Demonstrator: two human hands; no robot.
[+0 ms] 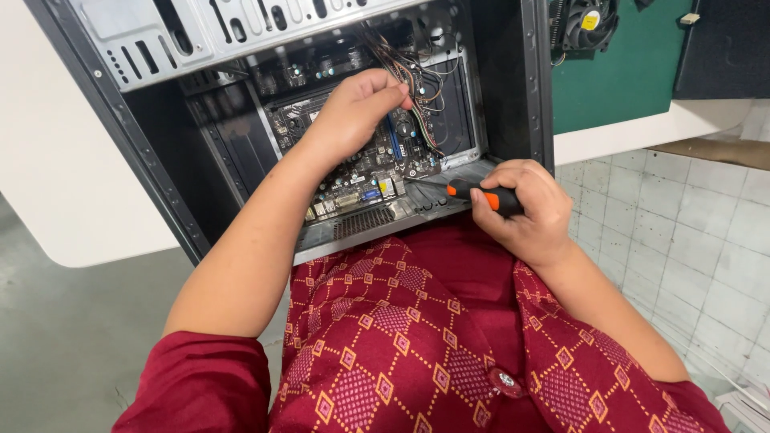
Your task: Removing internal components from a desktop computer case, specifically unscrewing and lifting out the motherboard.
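A: Red patterned cloth (417, 337) over your lap sits nearest the lens; the open computer case (513, 80) rests against it, side panel off. Log the step?

B: Step in hand, as I judge it: work on the motherboard (361, 152) inside the case, wiring first. Your left hand (353, 112) is curled, fingertips pressed together on the bundle of coloured wires (417, 84) at the board's upper right edge. Whether you pinch one lead or only push the bundle aside, I cannot tell.

A: And the right?

B: Your right hand (525, 208) is wrapped closed around the screwdriver (481, 195), orange-and-black handle in the fist, shaft pointing left with its tip at the case's lower metal lip, just beside the board's corner. It touches no screw that I can see.

A: Next move?

B: Probably needs the wires held clear so the tip can reach the board squarely. Outward: green mat (626, 72) with a cooling fan (589, 20) on the bench, tiled floor (690, 232) at your right.
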